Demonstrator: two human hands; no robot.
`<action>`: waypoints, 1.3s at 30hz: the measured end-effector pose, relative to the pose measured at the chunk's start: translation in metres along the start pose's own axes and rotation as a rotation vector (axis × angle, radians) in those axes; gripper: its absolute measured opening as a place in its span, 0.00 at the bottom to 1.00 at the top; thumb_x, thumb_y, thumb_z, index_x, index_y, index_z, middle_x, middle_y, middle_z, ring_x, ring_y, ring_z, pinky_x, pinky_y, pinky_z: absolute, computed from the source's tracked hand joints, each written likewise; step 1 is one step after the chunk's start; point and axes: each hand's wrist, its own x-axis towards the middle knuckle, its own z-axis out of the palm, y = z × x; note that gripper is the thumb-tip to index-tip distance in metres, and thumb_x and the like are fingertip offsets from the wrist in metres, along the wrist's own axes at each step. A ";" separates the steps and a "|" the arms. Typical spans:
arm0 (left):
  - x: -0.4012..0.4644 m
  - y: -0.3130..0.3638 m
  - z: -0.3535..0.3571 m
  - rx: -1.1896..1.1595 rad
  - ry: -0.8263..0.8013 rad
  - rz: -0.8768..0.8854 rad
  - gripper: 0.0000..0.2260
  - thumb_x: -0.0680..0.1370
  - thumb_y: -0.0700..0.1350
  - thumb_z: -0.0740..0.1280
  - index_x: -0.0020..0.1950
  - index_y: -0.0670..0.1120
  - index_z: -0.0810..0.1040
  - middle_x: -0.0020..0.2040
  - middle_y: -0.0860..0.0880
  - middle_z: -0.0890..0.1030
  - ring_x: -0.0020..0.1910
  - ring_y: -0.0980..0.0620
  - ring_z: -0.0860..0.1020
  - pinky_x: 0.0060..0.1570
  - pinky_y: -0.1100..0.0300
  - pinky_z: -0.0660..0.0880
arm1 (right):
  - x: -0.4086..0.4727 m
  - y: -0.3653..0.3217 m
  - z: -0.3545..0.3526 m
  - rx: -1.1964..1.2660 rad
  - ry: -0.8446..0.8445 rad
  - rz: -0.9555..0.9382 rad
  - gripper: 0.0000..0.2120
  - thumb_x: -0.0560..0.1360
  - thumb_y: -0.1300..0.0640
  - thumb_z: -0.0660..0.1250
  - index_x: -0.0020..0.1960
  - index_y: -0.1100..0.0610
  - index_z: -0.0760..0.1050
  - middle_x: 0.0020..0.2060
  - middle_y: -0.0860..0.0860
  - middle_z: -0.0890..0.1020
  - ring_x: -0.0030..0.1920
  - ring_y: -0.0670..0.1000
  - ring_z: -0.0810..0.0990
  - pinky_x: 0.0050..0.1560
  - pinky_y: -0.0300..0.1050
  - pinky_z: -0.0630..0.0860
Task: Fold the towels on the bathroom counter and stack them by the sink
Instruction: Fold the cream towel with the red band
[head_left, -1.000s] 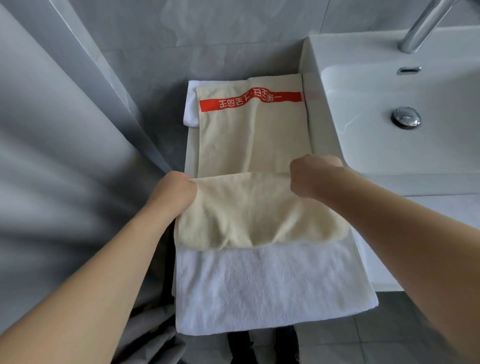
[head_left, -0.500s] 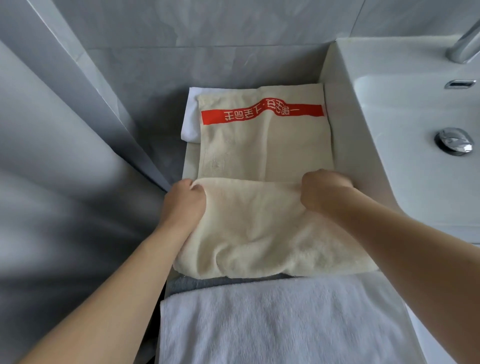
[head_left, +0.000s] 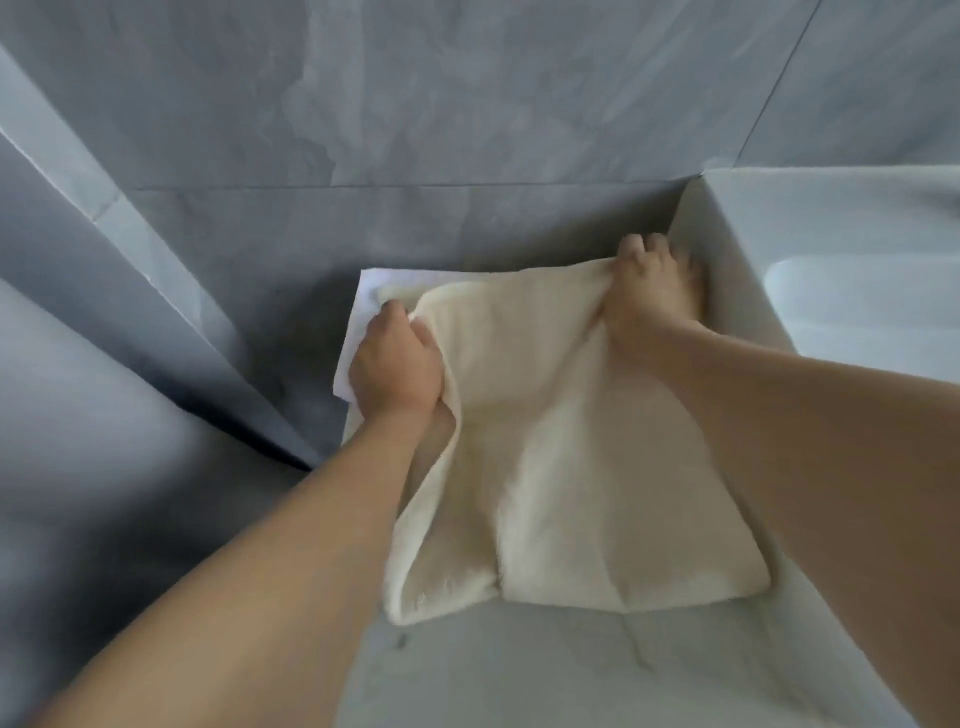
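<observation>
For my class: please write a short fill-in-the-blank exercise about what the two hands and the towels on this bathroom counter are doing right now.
1. Both hands grip the far edge of the ____-coloured towel.
2. The right hand is the one nearer the white ____.
3. Beside the left hand, a corner of a ____ towel peeks out from under the one being folded.

Missing words: cream; sink; white

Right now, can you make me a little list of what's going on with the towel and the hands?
towel: cream towel, folded over, lying on the counter
left hand: grips the towel's far left corner
right hand: grips the towel's far right corner, next to the sink
underneath: a white towel peeks out at the far left
behind: grey tiled wall
</observation>
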 end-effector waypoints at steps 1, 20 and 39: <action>-0.006 -0.008 0.010 0.077 0.049 0.081 0.09 0.81 0.44 0.56 0.53 0.42 0.74 0.51 0.41 0.79 0.50 0.38 0.77 0.40 0.52 0.63 | -0.002 0.001 0.018 0.020 0.004 -0.002 0.16 0.76 0.62 0.56 0.63 0.61 0.69 0.62 0.61 0.72 0.63 0.63 0.69 0.61 0.54 0.65; 0.042 0.018 0.011 0.123 -0.035 -0.273 0.16 0.80 0.43 0.58 0.66 0.40 0.70 0.65 0.39 0.70 0.63 0.38 0.68 0.60 0.47 0.64 | -0.006 0.007 0.058 0.101 0.186 0.048 0.10 0.75 0.62 0.61 0.54 0.60 0.75 0.49 0.62 0.76 0.52 0.64 0.73 0.58 0.57 0.66; 0.031 0.013 0.028 0.170 0.184 -0.116 0.09 0.78 0.45 0.62 0.49 0.40 0.75 0.53 0.38 0.76 0.50 0.37 0.72 0.49 0.46 0.64 | 0.046 0.008 0.024 -0.236 -0.146 -0.049 0.13 0.77 0.60 0.55 0.58 0.59 0.73 0.58 0.60 0.72 0.58 0.62 0.72 0.60 0.53 0.65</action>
